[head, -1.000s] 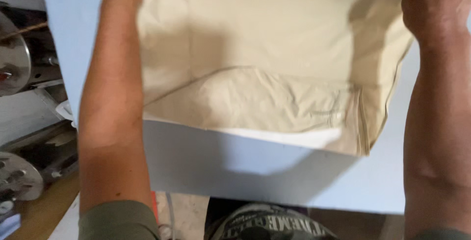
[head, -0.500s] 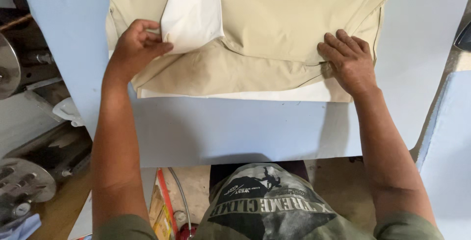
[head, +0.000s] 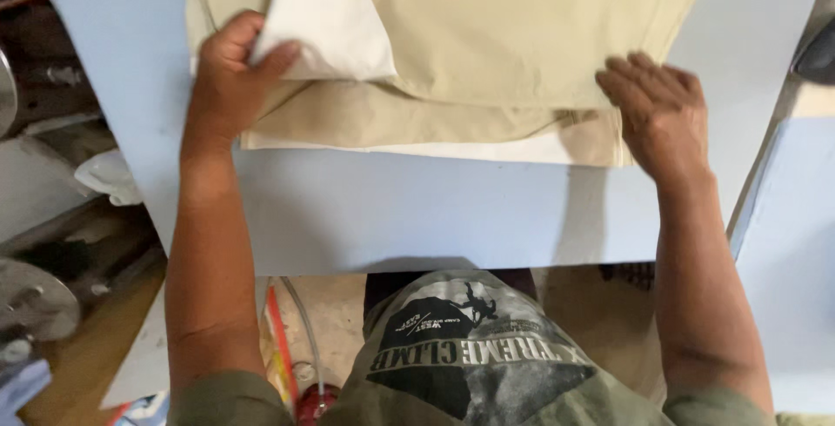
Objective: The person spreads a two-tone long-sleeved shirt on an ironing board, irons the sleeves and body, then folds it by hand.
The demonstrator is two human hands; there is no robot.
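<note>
Head view — left hand (head: pixel 228 78) pinching white fabric piece (head: pixel 326 21); right hand (head: pixel 659 108) flat, open on beige cloth (head: pixel 522 34).

No screens, no signs. Package-like items are few, all on the left, low beside the pale blue table (head: pixel 391 208).

Printed packet (head: pixel 143 410): near left, on the floor at the bottom edge, only a corner in frame. Blue, red and white print, flat, partly under a white sheet (head: pixel 139 365).

Red-orange strip (head: pixel 275 339): near left, just right of the packet, narrow, standing on edge. Could be a carton side, cannot tell.

White plastic bag (head: pixel 109 174): left, mid-depth, crumpled, beside the table edge. No label visible on it.
</note>
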